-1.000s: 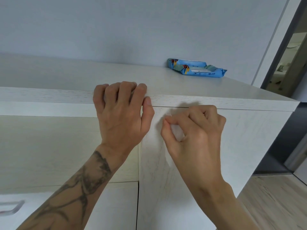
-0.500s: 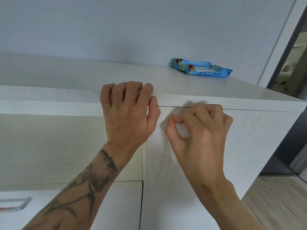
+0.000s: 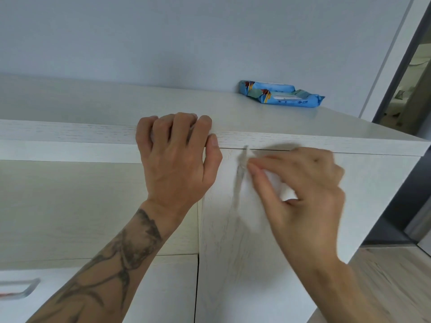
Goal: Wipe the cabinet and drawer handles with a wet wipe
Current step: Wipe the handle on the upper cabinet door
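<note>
My left hand [image 3: 177,157] grips the front edge of the white cabinet top [image 3: 93,134], fingers curled over it. My right hand [image 3: 300,190] is blurred and pinches a white wet wipe [image 3: 275,183] against the upper part of the cabinet door [image 3: 233,264]. A thin pale strip [image 3: 241,173], perhaps the door's handle or the wipe's edge, shows just left of my fingertips. A metal drawer handle [image 3: 21,290] sits at the lower left, away from both hands.
A blue pack of wet wipes [image 3: 282,95] lies at the back of the cabinet top by the wall. A dark doorway [image 3: 405,89] opens at the right. Wood floor [image 3: 391,287] shows at the lower right.
My right hand has shifted right and slightly down along the door with the wipe, uncovering the thin strip. My left hand stays gripped on the top edge.
</note>
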The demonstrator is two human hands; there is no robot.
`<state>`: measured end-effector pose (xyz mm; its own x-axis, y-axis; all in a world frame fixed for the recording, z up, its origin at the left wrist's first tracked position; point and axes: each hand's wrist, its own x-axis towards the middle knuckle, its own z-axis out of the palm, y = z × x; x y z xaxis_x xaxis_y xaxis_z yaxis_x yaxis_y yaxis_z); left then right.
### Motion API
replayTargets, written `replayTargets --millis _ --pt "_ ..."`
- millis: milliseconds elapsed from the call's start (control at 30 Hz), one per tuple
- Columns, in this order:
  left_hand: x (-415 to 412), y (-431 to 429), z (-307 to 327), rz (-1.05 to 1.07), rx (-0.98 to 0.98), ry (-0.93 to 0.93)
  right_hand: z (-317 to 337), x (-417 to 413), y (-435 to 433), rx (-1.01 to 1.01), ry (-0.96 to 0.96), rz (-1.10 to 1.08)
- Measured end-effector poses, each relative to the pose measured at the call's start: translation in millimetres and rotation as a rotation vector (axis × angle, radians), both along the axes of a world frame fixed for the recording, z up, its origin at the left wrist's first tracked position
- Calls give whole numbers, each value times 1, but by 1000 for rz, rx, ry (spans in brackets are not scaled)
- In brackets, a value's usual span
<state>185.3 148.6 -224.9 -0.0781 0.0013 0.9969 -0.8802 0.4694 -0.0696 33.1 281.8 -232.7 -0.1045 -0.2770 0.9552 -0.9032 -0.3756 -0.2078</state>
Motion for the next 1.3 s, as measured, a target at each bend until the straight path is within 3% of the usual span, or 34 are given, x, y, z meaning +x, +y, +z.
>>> replayTargets --millis 333,933,1133,1300 --pt "0 -1 0 15 -9 0 -8 2 -17 -45 177 -46" --pt "1 1 2 19 -12 1 -9 9 -17 -30 113 -44" --pt "-1 1 1 16 -16 3 -17 -25 -1 -58 179 14" --pt "-1 -1 0 13 -14 14 -17 -72 12 8 102 15"
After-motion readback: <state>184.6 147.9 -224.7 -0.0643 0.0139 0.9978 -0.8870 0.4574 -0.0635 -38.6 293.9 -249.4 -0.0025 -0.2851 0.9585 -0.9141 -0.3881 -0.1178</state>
